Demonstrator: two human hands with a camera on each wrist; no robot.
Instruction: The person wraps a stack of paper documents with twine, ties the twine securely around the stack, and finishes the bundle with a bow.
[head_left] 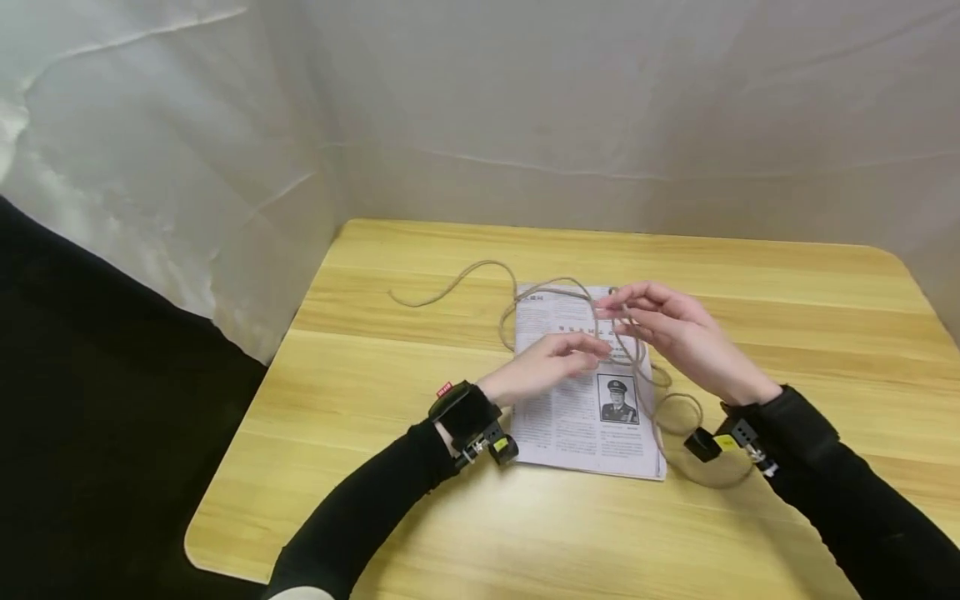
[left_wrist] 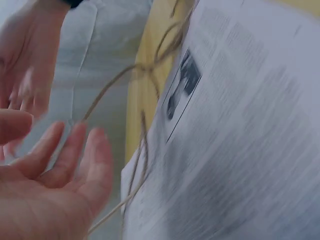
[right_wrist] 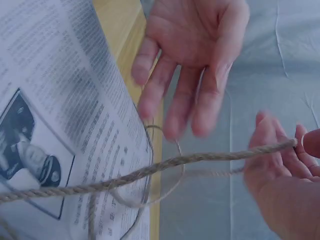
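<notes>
Twine first: one long piece of thin, tan, twisted-fibre twine (head_left: 480, 271) snakes in loose loops across the far edge of a printed newspaper sheet (head_left: 577, 417), and its free tail trails off to the left on the light wooden table (head_left: 375, 400). Further loops curl off the paper's right edge.

Left hand (head_left: 543, 367) hovers over the middle of the paper, palm turned up-ish, fingers relaxed and spread, gripping nothing; the left wrist view shows the twine (left_wrist: 115, 90) running just past its fingertips.

Right hand (head_left: 667, 329) is raised just above the paper, fingers bent, pinching the twine between thumb and fingertips. In the right wrist view the strand (right_wrist: 165, 167) runs taut from that pinch (right_wrist: 295, 145), and you can see the rough twisted texture.

Count: one twine, one flat, thin newspaper with a single small portrait photo (head_left: 618, 398), two hands, both in black sleeves with a small black wrist camera each. White wrinkled cloth (head_left: 525, 100) hangs behind the table.
</notes>
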